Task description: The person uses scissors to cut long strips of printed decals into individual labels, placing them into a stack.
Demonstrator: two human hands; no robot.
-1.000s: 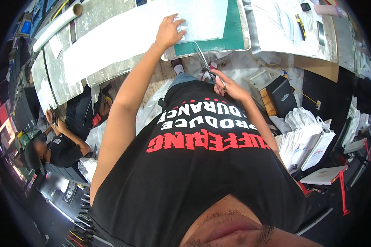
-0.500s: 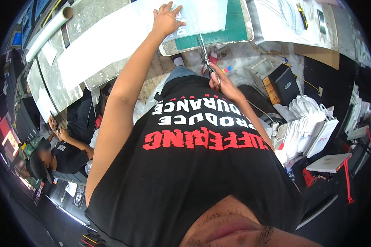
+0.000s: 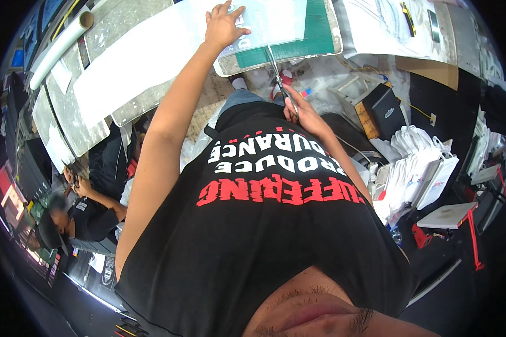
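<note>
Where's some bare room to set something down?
Bare green mat shows right of the pale sheet, and bare grey table between the white roll and long white paper. It's crowded around the left hand and scissors, and among the white bags.

We count the wearer's one left hand [image 3: 222, 27], one right hand [image 3: 302, 112] and one pair of scissors [image 3: 279, 83], plus one green mat [image 3: 317, 38], one white roll [image 3: 60, 51] and one black box [image 3: 388, 112]. White bags [image 3: 415, 163] we make several, too overlapped to number.

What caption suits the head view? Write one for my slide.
Left hand spread on a pale sheet; right hand holding scissors by the green mat.
</note>
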